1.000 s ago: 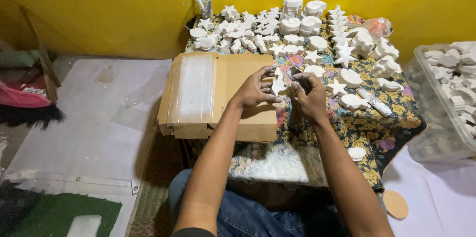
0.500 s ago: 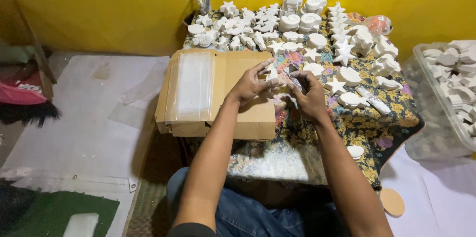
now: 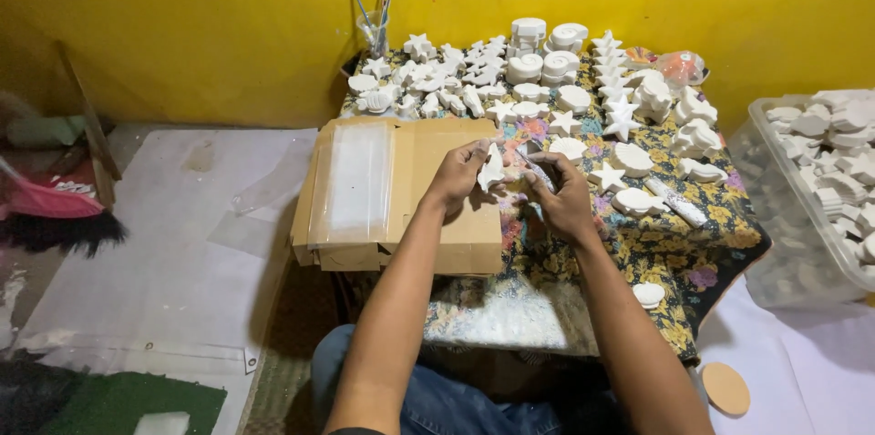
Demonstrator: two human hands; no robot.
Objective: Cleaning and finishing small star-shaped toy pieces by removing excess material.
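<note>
Trimming step, I judge: left hand (image 3: 456, 178) grips a white plaster piece (image 3: 490, 171) while right hand (image 3: 561, 198) clasps a small tool (image 3: 536, 169) beside it; next needs steady scraping along its edge

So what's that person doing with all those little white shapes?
A person sits at a low table covered with a flowery cloth. Their left hand holds up one small white plaster shape, and their right hand works at it with a thin tool. Lots more white stars and shells lie across the cloth. A flat cardboard box sits beside the hands, and a clear tub of more shapes stands to the right.
</note>
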